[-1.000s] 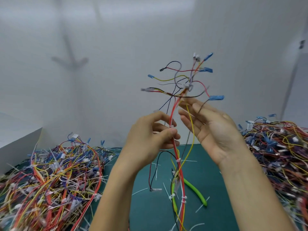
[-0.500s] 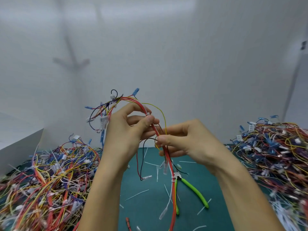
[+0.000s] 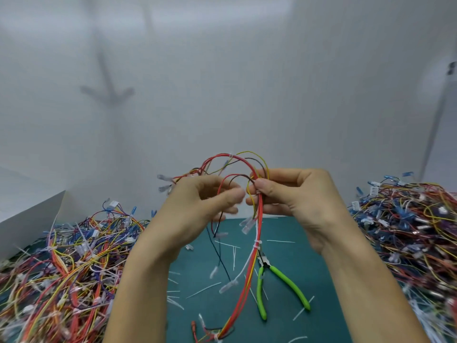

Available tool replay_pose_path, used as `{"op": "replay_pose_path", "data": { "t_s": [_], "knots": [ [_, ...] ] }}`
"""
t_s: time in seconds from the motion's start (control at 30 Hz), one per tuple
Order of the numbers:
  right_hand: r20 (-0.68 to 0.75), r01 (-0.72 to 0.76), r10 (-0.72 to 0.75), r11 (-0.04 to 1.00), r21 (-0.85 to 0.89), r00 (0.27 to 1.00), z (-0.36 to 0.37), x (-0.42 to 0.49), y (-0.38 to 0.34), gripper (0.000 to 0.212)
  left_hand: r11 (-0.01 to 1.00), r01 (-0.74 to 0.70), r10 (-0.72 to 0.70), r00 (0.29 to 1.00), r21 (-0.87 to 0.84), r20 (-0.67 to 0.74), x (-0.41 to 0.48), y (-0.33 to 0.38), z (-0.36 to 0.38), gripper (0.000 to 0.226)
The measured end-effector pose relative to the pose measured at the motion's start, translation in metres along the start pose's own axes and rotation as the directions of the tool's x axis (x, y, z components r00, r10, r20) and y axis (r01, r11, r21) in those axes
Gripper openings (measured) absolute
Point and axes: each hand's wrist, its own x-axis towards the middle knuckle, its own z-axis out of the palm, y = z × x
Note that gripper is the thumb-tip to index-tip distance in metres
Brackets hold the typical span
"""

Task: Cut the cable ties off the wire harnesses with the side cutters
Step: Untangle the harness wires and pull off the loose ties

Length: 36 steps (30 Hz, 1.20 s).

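I hold one wire harness (image 3: 254, 266) of red, yellow and black wires above the green mat. My right hand (image 3: 296, 196) pinches its bundle near the top, where the wires arch over. My left hand (image 3: 197, 206) grips the other end of the arch, its fingers blurred. A white cable tie (image 3: 257, 243) wraps the bundle below my right hand, and another (image 3: 230, 155) sits on the arch. The side cutters (image 3: 279, 283), with green handles, lie on the mat under the hanging wires, held by neither hand.
A heap of harnesses (image 3: 64, 268) covers the mat's left side and another heap (image 3: 415, 231) the right. Cut white tie pieces (image 3: 205, 289) are scattered on the green mat (image 3: 291, 231). A white box (image 3: 27, 214) stands at far left; a white wall is behind.
The harness has been bent over from upright into a low arch. Both hands dropped and came together, and my right hand, open a second ago, now pinches the bundle.
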Motion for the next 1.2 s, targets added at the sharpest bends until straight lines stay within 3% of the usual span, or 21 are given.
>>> {"op": "replay_pose_path", "data": {
  "t_s": [0.07, 0.23, 0.47, 0.57, 0.67, 0.73, 0.83, 0.97, 1.2],
  "knots": [
    [-0.033, 0.022, -0.022, 1.000, 0.015, 0.999, -0.002, 0.001, -0.001, 0.009, 1.000, 0.028, -0.028, 0.996, 0.001, 0.080, -0.002, 0.001, -0.001, 0.011],
    [-0.134, 0.077, -0.066, 0.994, 0.076, 0.989, -0.007, 0.002, -0.003, 0.010, 0.998, -0.009, 0.003, 0.995, 0.065, 0.095, -0.004, 0.001, -0.010, 0.013],
    [-0.210, 0.118, -0.091, 0.986, 0.119, 0.974, -0.008, 0.005, -0.002, 0.013, 0.994, 0.033, -0.045, 0.993, -0.109, -0.107, -0.002, -0.001, -0.009, 0.016],
    [-0.251, 0.134, -0.094, 0.980, 0.148, 0.964, -0.008, 0.007, 0.000, 0.011, 0.991, 0.105, -0.092, 0.985, 0.082, -0.147, 0.000, -0.003, -0.006, 0.025],
    [-0.289, 0.154, -0.096, 0.971, 0.186, 0.953, -0.009, 0.007, 0.000, 0.008, 0.954, 0.179, -0.179, 0.984, 0.240, -0.025, -0.001, -0.001, -0.006, 0.058],
    [-0.313, 0.167, -0.098, 0.965, 0.201, 0.945, -0.009, 0.007, 0.000, 0.008, 0.967, 0.111, -0.147, 0.978, 0.229, 0.147, -0.004, 0.003, -0.005, 0.064],
    [-0.340, 0.183, -0.099, 0.957, 0.225, 0.935, -0.008, 0.007, 0.000, 0.009, 0.974, -0.010, -0.055, 0.959, 0.225, 0.279, -0.003, 0.003, -0.001, 0.045],
    [-0.356, 0.190, -0.098, 0.954, 0.233, 0.929, -0.007, 0.008, 0.001, 0.009, 0.951, -0.029, -0.062, 0.958, 0.309, 0.280, 0.002, -0.006, 0.007, 0.014],
    [-0.385, 0.215, -0.089, 0.930, 0.298, 0.919, -0.011, 0.009, -0.002, 0.008, 0.834, 0.051, -0.200, 0.956, 0.549, 0.216, 0.007, -0.024, 0.002, 0.019]
  ]
}}
